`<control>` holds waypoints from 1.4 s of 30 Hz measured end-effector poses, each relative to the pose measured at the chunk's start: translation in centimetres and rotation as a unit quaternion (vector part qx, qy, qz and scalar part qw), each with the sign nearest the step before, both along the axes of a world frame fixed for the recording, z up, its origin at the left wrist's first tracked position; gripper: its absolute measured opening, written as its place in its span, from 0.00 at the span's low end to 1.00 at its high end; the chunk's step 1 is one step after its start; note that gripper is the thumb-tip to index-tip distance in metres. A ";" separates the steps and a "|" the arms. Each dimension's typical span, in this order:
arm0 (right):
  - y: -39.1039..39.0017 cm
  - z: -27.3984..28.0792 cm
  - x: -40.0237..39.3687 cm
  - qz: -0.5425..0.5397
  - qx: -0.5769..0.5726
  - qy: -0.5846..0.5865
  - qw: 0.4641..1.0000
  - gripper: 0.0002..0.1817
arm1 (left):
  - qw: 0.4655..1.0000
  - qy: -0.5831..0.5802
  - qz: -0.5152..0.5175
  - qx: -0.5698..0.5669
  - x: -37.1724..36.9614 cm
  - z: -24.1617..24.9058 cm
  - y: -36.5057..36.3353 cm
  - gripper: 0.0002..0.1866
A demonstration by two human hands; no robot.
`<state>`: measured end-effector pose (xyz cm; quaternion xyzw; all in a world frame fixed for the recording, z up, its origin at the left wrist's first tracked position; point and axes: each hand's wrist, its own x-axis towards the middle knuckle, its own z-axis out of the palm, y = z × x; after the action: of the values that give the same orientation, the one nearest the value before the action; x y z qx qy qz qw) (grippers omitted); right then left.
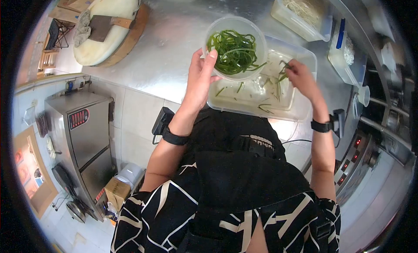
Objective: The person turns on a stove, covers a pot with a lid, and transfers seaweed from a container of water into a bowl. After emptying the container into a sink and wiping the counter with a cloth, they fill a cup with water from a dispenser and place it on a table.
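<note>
My left hand [203, 74] grips the near left side of a round clear plastic bowl [210, 28], its thumb over the rim. Shredded green vegetable strips [235, 53] fill much of the bowl. Beneath and to the right lies a rectangular clear plastic container [261, 115], with a few loose green strips and bits scattered over its bottom. Above that container's right side, my right hand [300, 78] pinches several thin green strips [282, 74], which hang from the fingertips.
A cleaver [101, 28] and a crumpled cloth [82, 29] lie on a round chopping board [119, 5] at the upper left. Toward the upper right of the steel counter [174, 18] stand a tub of pale shreds [300, 9] and another tub [342, 57]. A steel cabinet [87, 135] stands left.
</note>
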<state>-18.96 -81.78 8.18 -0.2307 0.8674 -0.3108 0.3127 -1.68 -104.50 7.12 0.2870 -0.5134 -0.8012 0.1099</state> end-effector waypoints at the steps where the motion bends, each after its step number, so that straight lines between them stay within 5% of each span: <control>1: 0.0 1.9 0.1 -0.017 -0.027 -0.005 0.999 0.07 | 1.000 -0.012 -0.011 -0.015 0.0 -0.1 0.1 0.35; 8: -3.2 8.9 2.5 -0.026 -0.126 -0.033 0.991 0.07 | 0.996 -0.052 -0.044 -0.063 -0.4 -0.3 1.3 0.36; 11: -5.1 6.5 3.9 0.077 -0.173 0.013 0.982 0.08 | 0.996 -0.042 -0.055 -0.059 -0.6 0.1 2.2 0.36; 14: -3.8 4.4 2.0 0.008 -0.208 0.056 0.976 0.10 | 0.997 -0.056 -0.055 -0.022 -0.5 -0.4 2.1 0.36; 17: 0.2 -2.2 -1.9 -0.078 -0.031 0.098 0.992 0.12 | 0.994 0.010 -0.054 0.092 -0.3 -1.3 1.3 0.36; 20: 4.0 -11.3 -2.1 0.016 0.033 0.165 0.986 0.12 | 0.981 0.053 -0.060 0.177 -0.3 -0.9 0.6 0.35; 22: 4.0 -13.1 -0.6 0.004 0.201 0.163 0.966 0.13 | 0.981 0.059 -0.051 0.179 -0.3 -0.5 0.4 0.34; 26: 3.4 -14.8 -0.5 0.003 0.194 0.123 0.973 0.13 | 0.983 0.065 -0.021 0.169 0.0 -0.2 -0.2 0.31; 29: 2.0 -13.8 -0.4 0.029 0.145 0.216 0.965 0.09 | 0.987 0.053 -0.001 0.153 0.1 0.0 -0.7 0.30; 31: 0.7 -12.2 0.4 0.065 0.033 0.057 0.996 0.09 | 0.988 0.043 0.012 0.148 0.3 -0.1 -1.0 0.30; 32: 0.4 -13.0 1.2 0.065 0.034 0.057 0.996 0.09 | 0.988 0.050 0.010 0.144 0.3 -0.2 -1.1 0.30; 34: -0.2 -15.1 3.2 0.210 -0.149 0.144 0.955 0.10 | 0.989 0.057 0.008 0.140 0.2 -0.5 -1.2 0.31; 38: -2.0 -13.1 5.8 0.236 0.007 0.054 0.970 0.08 | 0.992 0.056 0.008 0.117 0.2 -0.4 -1.4 0.34; 40: -1.8 -13.6 5.6 0.316 0.090 0.209 0.921 0.10 | 0.990 0.058 0.011 0.129 0.3 -0.2 -1.5 0.31; 42: -0.7 -12.5 4.3 0.299 0.085 0.185 0.932 0.10 | 0.991 0.060 0.007 0.117 0.3 0.0 -1.4 0.30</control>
<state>-14.65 -82.46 -4.32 -0.5056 0.8237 -0.0802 0.2438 -1.42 -105.86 7.12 0.2527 -0.4067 -0.8708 0.1114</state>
